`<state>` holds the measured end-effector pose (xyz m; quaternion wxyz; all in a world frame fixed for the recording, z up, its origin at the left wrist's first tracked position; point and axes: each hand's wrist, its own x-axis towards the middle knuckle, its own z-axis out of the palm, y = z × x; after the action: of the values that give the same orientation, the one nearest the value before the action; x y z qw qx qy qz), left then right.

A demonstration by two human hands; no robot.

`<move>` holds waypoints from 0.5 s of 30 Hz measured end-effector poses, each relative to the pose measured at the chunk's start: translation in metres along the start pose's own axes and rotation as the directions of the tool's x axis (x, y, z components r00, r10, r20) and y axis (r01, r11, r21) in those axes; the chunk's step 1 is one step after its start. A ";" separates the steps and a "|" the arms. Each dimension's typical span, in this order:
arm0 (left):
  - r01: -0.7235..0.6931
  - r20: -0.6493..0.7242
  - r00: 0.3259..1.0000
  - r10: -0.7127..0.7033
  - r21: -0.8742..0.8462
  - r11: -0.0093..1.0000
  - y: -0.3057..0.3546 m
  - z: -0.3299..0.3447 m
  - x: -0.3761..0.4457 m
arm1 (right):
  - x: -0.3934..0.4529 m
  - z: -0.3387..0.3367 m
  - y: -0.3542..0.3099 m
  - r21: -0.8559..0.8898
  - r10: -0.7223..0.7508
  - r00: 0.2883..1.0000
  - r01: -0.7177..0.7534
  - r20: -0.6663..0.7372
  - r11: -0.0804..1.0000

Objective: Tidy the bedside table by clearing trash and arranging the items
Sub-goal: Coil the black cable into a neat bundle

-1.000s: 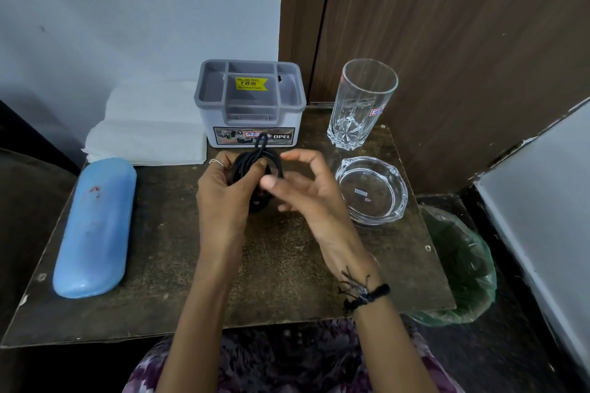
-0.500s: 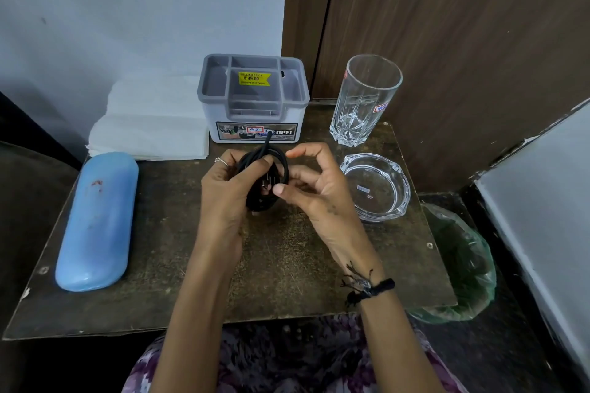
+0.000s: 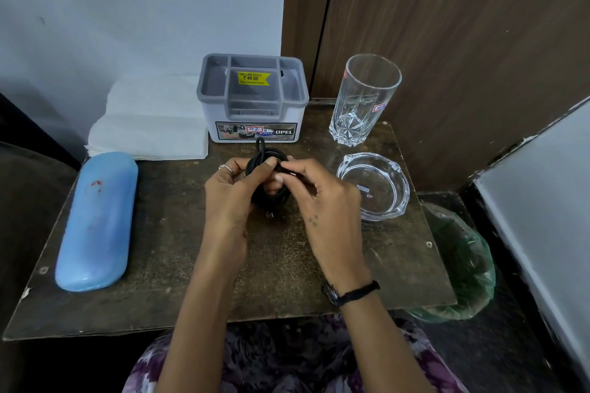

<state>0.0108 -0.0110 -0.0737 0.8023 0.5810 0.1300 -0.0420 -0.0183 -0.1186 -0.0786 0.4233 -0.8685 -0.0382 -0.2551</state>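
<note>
Here the left hand (image 3: 230, 198) gripped the coiled black cable (image 3: 266, 169) above the tabletop (image 3: 178, 233), the right hand's (image 3: 322, 201) fingers (image 3: 287, 171) pinching its loose end; a slipped pinch likely meant the coil springing open towards the ashtray (image 3: 373, 185)

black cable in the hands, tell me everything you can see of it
The black cable is thin, rubbery-looking cord wound into a small coil, held above the middle of the wooden table. The left hand grips the coil; the right hand pinches a free end near the top. A small metal plug tip hangs below, and one loop sticks up toward the grey organizer.
</note>
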 end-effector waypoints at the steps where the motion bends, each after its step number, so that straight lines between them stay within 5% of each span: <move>1: -0.023 -0.002 1.000 0.023 0.030 0.999 0.000 -0.001 0.000 | 0.000 0.000 0.000 -0.005 -0.003 1.000 0.003 -0.011 1.000; 7: -0.103 -0.067 0.992 0.109 0.098 0.990 0.000 -0.010 0.009 | 0.004 0.002 0.001 0.178 0.104 0.993 -0.092 -0.061 0.980; 15: -0.100 -0.118 0.987 0.110 0.084 0.991 -0.004 -0.011 0.011 | 0.003 0.008 0.003 0.440 0.219 0.975 -0.216 0.044 0.872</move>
<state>0.0186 -0.0006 -0.0834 0.7707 0.6193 0.1464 0.0312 -0.0119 -0.1149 -0.0829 0.6353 -0.7475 0.0043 -0.1938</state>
